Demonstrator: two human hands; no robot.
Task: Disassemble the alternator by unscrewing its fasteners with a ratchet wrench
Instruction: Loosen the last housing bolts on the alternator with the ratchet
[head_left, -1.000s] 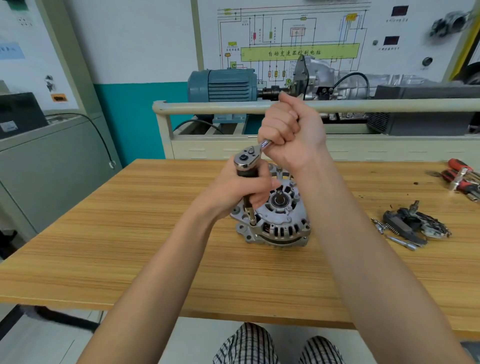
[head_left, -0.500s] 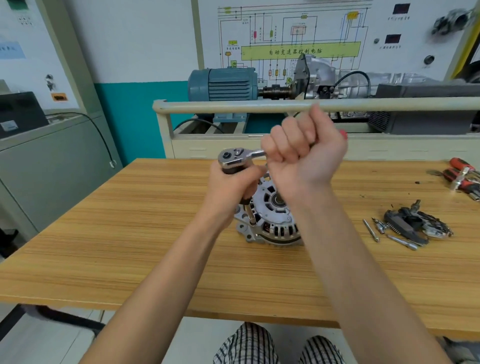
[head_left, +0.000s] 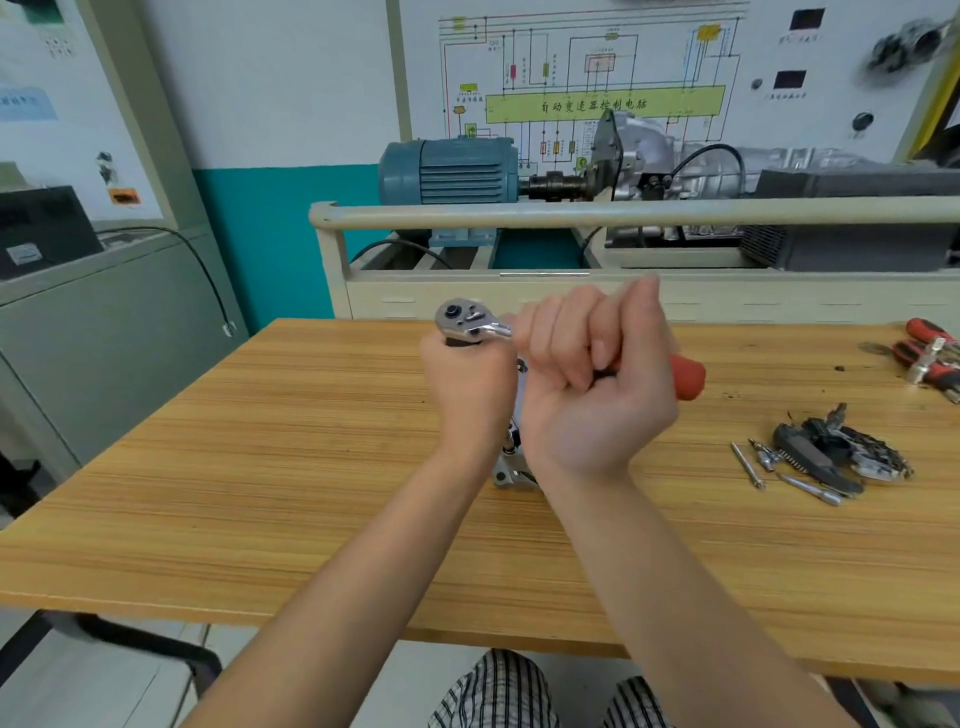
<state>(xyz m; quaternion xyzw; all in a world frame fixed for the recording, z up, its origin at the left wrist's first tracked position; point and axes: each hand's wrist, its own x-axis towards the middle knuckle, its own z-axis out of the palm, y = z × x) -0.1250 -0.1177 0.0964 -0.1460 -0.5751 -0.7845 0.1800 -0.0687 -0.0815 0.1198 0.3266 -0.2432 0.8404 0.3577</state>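
wooden table (head_left: 311, 493): landmark for everything below; bare planks run across the near part of the view, crossed by both forearms.
alternator (head_left: 511, 470): on the table near its middle, almost wholly hidden behind both hands; only a silver lug and a bit of housing show low between the wrists.
right hand (head_left: 592, 384): nearest to the camera, directly over the alternator, palm turned toward the viewer; curled tight round the wrench handle.
ratchet wrench (head_left: 467, 323): raised above the alternator; silver head at the left end, red grip end (head_left: 685, 376) poking out to the right of the right fist.
wrench long axis: runs left to right, close to level with the table top, handle end a little lower than the head.
left hand (head_left: 465, 387): just left of the right hand, over the alternator's left side; wrapped round a dark stem under the ratchet head, likely the socket or extension; fastener itself hidden.
key relation: pivot sits at the left fist, lever end lies right of it, so the right hand looks set to do the swinging and the left to steady the head on the fastener.
loose parts (head_left: 831, 457): on the table well to the right of the alternator; dark pieces, several bolts just left of them.
red-handled pliers (head_left: 930, 358): at the table's far right edge.
blue motor (head_left: 449, 171): beyond the table's far edge, on a cream bench, behind the rail.
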